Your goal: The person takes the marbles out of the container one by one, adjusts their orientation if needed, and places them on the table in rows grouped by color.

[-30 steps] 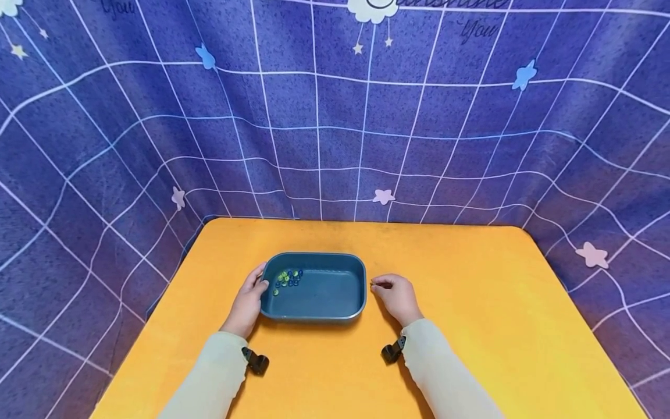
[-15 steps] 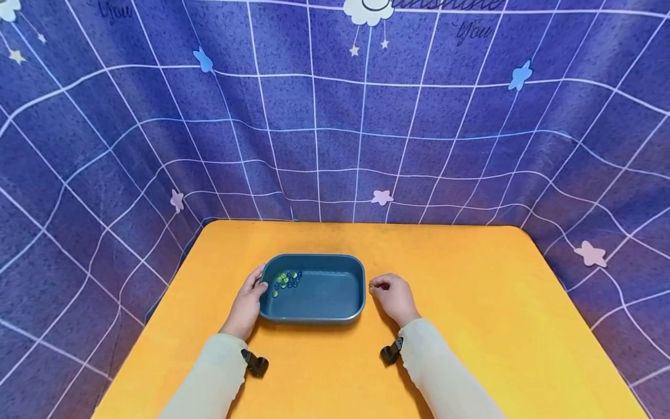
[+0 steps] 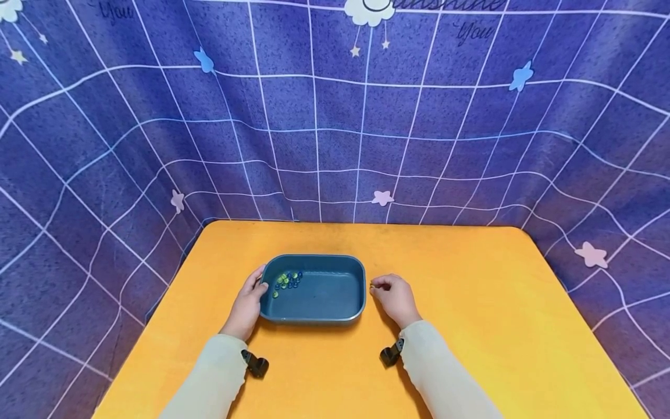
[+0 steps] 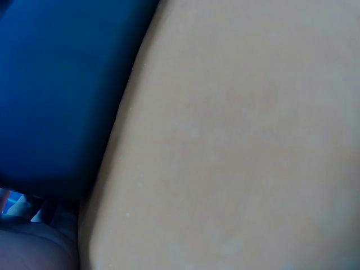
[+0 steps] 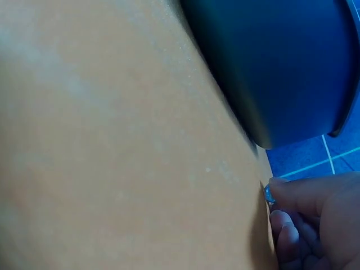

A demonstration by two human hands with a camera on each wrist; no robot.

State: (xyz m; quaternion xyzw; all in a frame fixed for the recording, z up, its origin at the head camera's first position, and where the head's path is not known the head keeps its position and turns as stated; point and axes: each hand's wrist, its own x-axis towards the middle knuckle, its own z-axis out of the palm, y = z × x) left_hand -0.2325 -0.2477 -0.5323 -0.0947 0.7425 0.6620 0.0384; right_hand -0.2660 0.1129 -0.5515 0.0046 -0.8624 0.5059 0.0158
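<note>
A dark blue-green rectangular basin with rounded corners sits on the table. Small yellow-green and dark blue glass marbles lie clustered inside its left end. My left hand grips that end, thumb over the rim and fingers outside the wall; the left wrist view shows only part of this hand under the basin's side. Just off the basin's right end, my right hand pinches a marble between thumb and index finger. The fingers mostly cover this marble, and its colour is hard to tell.
The yellow table extends around the basin. A purple-blue curtain with a line grid and stars hangs along its back and sides. Each sleeved wrist wears a small black camera.
</note>
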